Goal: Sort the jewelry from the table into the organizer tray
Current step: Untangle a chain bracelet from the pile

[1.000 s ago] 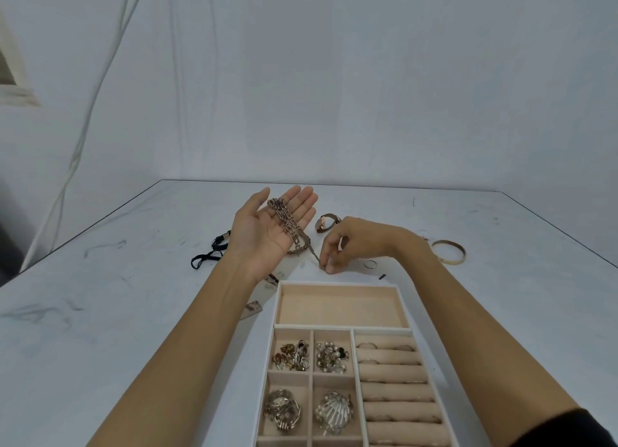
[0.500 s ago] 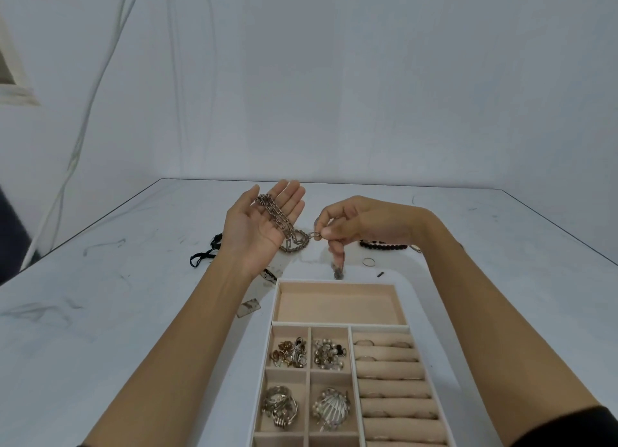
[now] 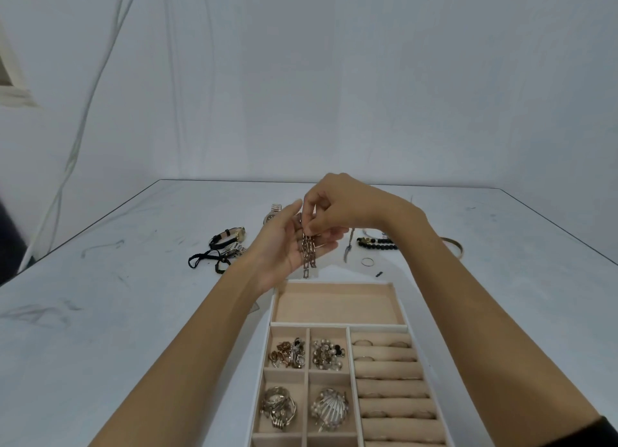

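Metal chain (image 3: 309, 258), pinched by right hand (image 3: 337, 205), hangs across left hand (image 3: 284, 249).

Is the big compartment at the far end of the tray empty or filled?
Empty: the compartment is bare beige inside. The chain hangs from the right hand, against the left hand.

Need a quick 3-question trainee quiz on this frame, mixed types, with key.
1. True or false: the large far compartment of the organizer tray already holds jewelry.
2. What does the right hand pinch? A) chain B) bangle C) loose ring
3. Fill in: the chain hangs in front of the open palm of the ___ hand.

Key: 1 false, it is bare. 2 A. 3 left hand.
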